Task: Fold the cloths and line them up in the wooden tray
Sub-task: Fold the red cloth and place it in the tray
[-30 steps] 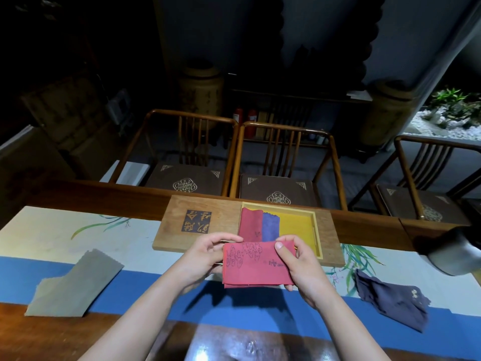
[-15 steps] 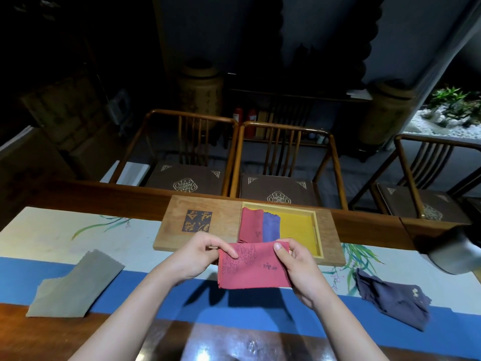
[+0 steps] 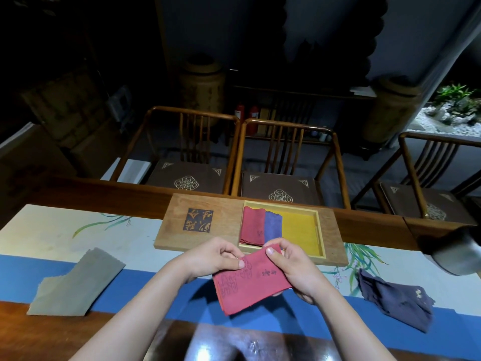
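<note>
Both hands' grips pinch the red cloth.

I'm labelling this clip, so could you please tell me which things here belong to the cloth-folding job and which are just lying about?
Belongs to the job:
- red cloth held in left hand and right hand
- wooden tray with folded red cloth and folded purple cloth
- grey cloth
- dark blue cloth

Lying about:
- chairs
- table runner
</note>
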